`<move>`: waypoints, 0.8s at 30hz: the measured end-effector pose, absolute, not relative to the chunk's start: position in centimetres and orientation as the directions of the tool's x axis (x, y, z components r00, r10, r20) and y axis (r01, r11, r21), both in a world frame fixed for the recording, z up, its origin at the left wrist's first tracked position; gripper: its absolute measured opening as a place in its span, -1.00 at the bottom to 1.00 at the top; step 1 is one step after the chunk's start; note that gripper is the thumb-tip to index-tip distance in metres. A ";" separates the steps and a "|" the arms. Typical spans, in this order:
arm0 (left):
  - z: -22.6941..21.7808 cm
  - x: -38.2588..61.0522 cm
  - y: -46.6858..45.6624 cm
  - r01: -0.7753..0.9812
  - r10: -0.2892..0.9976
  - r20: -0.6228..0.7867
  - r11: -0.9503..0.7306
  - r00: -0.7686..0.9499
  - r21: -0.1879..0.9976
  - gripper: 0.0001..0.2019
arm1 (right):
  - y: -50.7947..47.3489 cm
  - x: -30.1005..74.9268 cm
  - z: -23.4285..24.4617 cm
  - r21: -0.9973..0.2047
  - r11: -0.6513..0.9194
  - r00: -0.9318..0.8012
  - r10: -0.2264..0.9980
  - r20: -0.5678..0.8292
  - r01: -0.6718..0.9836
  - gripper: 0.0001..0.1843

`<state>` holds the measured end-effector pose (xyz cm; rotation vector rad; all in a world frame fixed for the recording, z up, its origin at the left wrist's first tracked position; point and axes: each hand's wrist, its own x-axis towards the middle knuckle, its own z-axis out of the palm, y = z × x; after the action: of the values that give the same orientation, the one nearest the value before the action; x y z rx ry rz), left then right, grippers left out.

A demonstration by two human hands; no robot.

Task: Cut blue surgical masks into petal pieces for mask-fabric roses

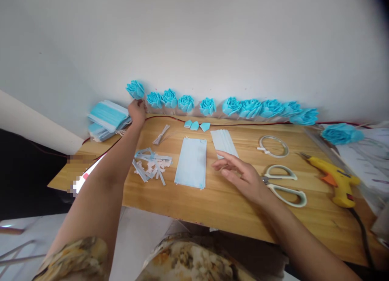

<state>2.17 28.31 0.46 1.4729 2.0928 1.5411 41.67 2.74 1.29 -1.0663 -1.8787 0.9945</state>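
Note:
At the back left, my left hand (138, 110) is closed just beneath a blue fabric flower (135, 89), with its stem hidden by the fingers. My right hand (240, 175) hovers over the table with fingers apart and nothing in them. Near its fingertips lies a pale pleated sheet (225, 142). Left of that hand, a stack of flat light-blue mask sheets (191, 161) rests on the wood. Three small folded blue pieces (194, 125) lie farther back. A row of blue flowers (207, 106) stands along the wall.
Blue masks (109, 115) are piled at the left. Cut strips (153, 165) and a bundle of thin white ties (161, 134) lie left of centre. On the right are a tape roll (275, 146), white-handled scissors (287, 186), a yellow glue gun (337, 177) with its cord, and another flower (342, 133).

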 end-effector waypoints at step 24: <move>-0.1 2.7 27.2 0.576 0.745 0.406 -0.035 -0.529 0.816 -0.71 | 2.6 41.9 1.5 -0.859 0.353 -0.375 0.903 0.210 0.370 -0.51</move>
<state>2.67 27.16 -0.10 1.4331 2.0657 1.6075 41.89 2.65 1.55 -1.1083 -1.9117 0.9620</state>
